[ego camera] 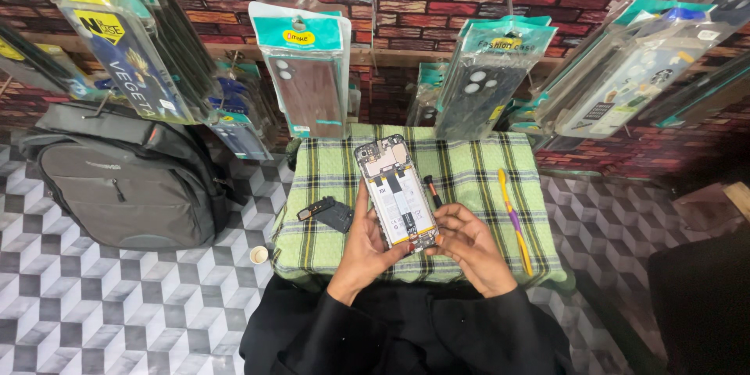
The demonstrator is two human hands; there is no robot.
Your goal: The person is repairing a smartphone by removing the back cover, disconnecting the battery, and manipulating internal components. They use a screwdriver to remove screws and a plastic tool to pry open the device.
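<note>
fingers of the left hand (366,244) wrap the opened phone (396,191) from its left edge, thumb along the side; the right hand (469,246) pinches its lower corner. the phone lies tilted over the green checked cloth (328,180). best to keep it steady and work gently near the exposed board, black screwdriver (432,190) close by.

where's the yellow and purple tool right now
In the head view, the yellow and purple tool lies on the green checked cloth, on the person's right side, just beyond the right hand and right of the opened phone.
</note>
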